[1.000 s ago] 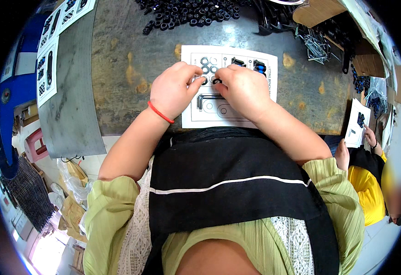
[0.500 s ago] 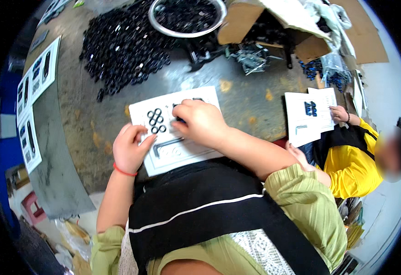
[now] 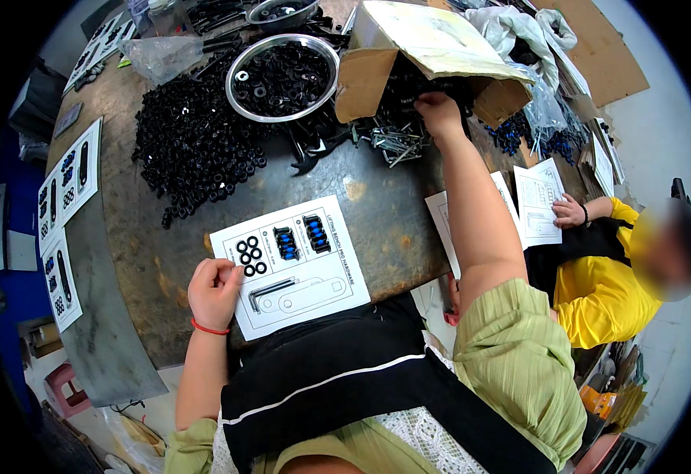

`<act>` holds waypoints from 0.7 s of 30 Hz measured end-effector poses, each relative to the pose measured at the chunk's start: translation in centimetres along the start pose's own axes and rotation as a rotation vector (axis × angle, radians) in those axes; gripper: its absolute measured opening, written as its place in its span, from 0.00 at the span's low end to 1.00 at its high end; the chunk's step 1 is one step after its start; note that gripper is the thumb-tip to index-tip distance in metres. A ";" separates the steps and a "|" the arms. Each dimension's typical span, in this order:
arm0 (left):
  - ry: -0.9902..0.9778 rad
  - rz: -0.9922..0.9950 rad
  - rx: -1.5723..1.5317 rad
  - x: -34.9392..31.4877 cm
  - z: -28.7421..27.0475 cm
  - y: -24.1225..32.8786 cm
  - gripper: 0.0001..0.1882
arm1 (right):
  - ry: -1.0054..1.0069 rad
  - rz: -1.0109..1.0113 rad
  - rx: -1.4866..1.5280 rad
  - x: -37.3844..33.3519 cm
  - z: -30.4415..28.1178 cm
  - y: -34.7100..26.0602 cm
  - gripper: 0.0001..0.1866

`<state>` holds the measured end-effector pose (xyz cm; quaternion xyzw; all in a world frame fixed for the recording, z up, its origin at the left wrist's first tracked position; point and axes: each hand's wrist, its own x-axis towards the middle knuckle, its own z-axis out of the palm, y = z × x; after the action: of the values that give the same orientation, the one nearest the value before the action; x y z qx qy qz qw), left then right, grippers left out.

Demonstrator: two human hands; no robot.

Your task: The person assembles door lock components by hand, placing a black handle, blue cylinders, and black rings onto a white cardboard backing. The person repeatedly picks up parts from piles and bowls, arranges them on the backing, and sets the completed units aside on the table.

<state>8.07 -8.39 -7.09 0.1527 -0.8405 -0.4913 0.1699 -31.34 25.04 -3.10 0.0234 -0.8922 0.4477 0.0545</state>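
A printed card [image 3: 302, 316] lies at the table's near edge. On it are several black rings [image 3: 250, 256], two groups of black bolts with blue bands [image 3: 286, 243], and a black L-shaped hex key [image 3: 270, 294]. My left hand [image 3: 212, 291] is closed at the card's left edge, thumb and fingers pinched together beside the rings. My right hand [image 3: 442, 117] reaches far forward to the mouth of a cardboard box [image 3: 432, 35], over dark small parts. Its fingers are curled, and whatever they hold is hidden.
A heap of black nuts [image 3: 195, 142] spreads left of a metal bowl [image 3: 239, 96] of dark parts. Silver hex keys [image 3: 397, 144] lie before the box. More cards [image 3: 69, 178] are at left. A co-worker in yellow [image 3: 598, 292] handles sheets [image 3: 539, 201] at right.
My right hand has left the card and stretched forward to the box, uncovering the blue-banded bolts. My left hand stays by the rings. The view has shifted, showing more of the table's far side.
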 end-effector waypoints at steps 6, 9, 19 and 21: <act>0.016 -0.043 -0.125 -0.1 -0.2 -0.4 0.05 | 0.125 -0.085 -0.177 -2.9 -2.9 -1.4 0.17; 0.053 -0.149 -0.250 0.0 -0.8 0.1 0.04 | 0.149 -0.057 0.062 -6.8 -6.0 -2.1 0.13; -0.482 -0.329 -0.873 1.7 4.0 11.7 0.21 | -0.777 0.447 1.187 -22.9 -2.5 -10.0 0.06; -0.408 -0.269 -1.095 1.2 4.8 11.0 0.18 | -0.893 0.467 1.206 -25.0 -1.3 -10.7 0.07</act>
<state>3.88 -0.04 0.54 0.0505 -0.4540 -0.8895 -0.0046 -5.49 19.52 3.20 0.0386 -0.4145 0.8028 -0.4268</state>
